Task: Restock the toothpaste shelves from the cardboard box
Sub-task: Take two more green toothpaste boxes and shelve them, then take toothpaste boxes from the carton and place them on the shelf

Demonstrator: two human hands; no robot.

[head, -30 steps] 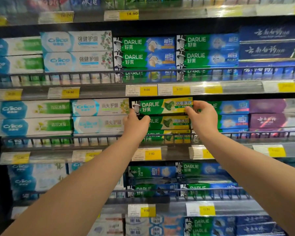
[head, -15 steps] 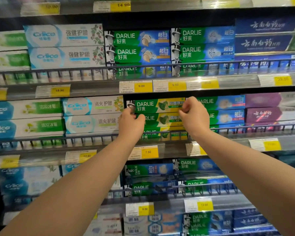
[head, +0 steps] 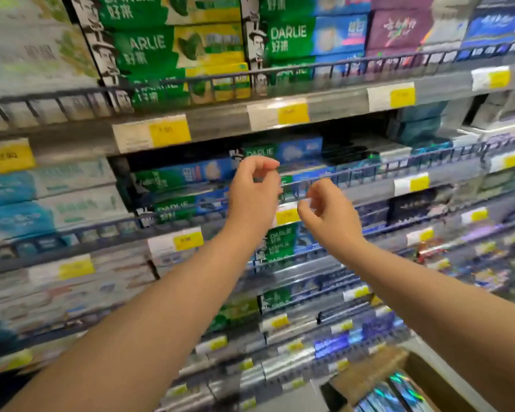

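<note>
Both hands have come off the green-and-yellow Darlie cartons (head: 191, 46) and dropped to the shelf below, and the view has swung down and gone blurred. That stack now sits above and to the left of my hands, behind the wire rail (head: 191, 81) of its shelf, its top carton cut off by the frame edge. My left hand (head: 254, 191) hangs in front of the lower shelf, fingers (head: 265, 165) loosely curled toward the thumb, holding nothing. My right hand (head: 329, 214) is just beside it and slightly lower, also loosely curled and holding nothing; the two hands are near but apart. Behind them lie blue-and-green Darlie cartons (head: 185, 173) on the lower shelf, with a dark open gap above them under the shelf board. A lower wire rail (head: 369, 171) runs across behind my hands, and a yellow price tag (head: 286, 215) shows between them. Neither hand touches the rail as far as I can tell through the blur. The cardboard box (head: 369, 373) is at the bottom right corner, well below my right forearm, open, with shiny packs (head: 399, 391) inside.
</note>
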